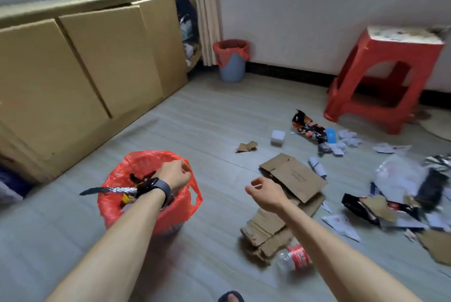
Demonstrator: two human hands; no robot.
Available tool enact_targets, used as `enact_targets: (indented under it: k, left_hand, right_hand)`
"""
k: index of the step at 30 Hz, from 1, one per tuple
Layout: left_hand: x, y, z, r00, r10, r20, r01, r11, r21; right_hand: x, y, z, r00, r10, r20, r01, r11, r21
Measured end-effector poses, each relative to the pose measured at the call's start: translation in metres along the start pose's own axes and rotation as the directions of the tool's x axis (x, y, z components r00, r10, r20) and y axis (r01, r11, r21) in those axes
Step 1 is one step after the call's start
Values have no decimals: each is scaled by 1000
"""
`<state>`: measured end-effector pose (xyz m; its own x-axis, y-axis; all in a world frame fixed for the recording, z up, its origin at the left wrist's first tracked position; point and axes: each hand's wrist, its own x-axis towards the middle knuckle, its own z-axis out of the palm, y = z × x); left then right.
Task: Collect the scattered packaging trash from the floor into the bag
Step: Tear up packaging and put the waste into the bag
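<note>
Packaging trash [380, 211] lies strewn over the floor to my right, well apart from the red bag [175, 213], which stands open near the left, already holding some wrappers, with a foil wrapper [109, 189] poking out over its rim. The left hand [174, 174] is at the bag's far rim with its fingers curled; I judge it is pinching the thin plastic to hold the mouth open, though the contact itself is hidden behind the knuckles. The right hand [266, 191] hovers over the flattened cardboard box [295, 177] with fingers loosely curled and nothing in them. That cardboard should be light but stiff and wide, so I would take it by an edge and probably fold it before it fits the bag. Near my feet, just beside a second piece of cardboard, the plastic bottle [294, 257] looks empty, light and prone to roll; a grip round its middle suits it. Farther off, the snack wrapper [308, 128] and crumpled paper [349, 138] by the red stool [380, 96] are soft and nearly weightless, easy to scrunch together in one handful. The clear plastic bag [397, 174] at the right looks slippery and limp, so I would bunch it.
</note>
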<state>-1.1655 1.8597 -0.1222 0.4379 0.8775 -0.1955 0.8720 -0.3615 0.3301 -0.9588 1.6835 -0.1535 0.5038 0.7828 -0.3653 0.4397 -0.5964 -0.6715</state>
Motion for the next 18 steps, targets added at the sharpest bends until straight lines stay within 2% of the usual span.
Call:
enact_targets:
  k: [2,4,7,9,12,15,18]
  left_hand:
    - [14,47,6,995,96,36,-98,994,51]
    - [9,119,32,969,228,98,-235,970,63]
    - [-29,213,91,881,422,213,-441,896,52]
    - [-64,255,132,808,499,315,-543,837,68]
    - [-139,306,216,664,549,508,-663,747,59]
    - [-202,319,291,518,549,656,-737,676,17]
    - [-238,316,354,465,459,757,-738,673,46]
  right_hand:
    - [-20,45,-28,996,56,-76,-60,997,-56]
    - [-57,107,-57,969,192,-156,-203,977,-60]
    - [-109,204,-82,895,397,-205,-408,913,-11]
    - [-142,258,-83,832,514,-210,-522,853,21]
    - [-214,337,-67,721,676,-152,-681,732,31]
    - [-262,390,-33,626,777,-73,-777,629,22]
    - [-277,427,-4,563,826,20,-826,562,41]
